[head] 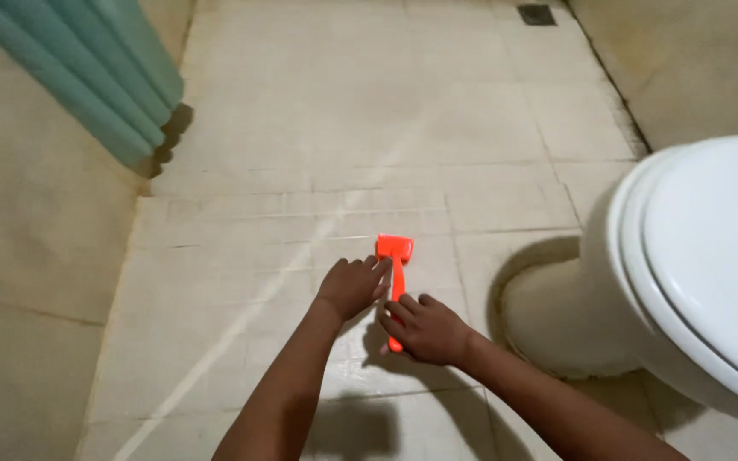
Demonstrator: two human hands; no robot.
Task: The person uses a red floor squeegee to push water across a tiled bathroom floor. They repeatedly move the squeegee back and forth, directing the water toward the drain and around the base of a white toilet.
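open tiled floor (343, 128) ahead, toilet (694, 256) blocking right, curtain (104, 77) left

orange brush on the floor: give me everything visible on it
The orange brush looks like glossy bright plastic: a squarish head at the far end and a slim straight handle running back toward the person. The head rests on the pale floor tiles, left of the white toilet. The right hand grips the handle's near end, covering most of it; the left hand touches the handle just behind the head. Bristles are not visible from this angle.
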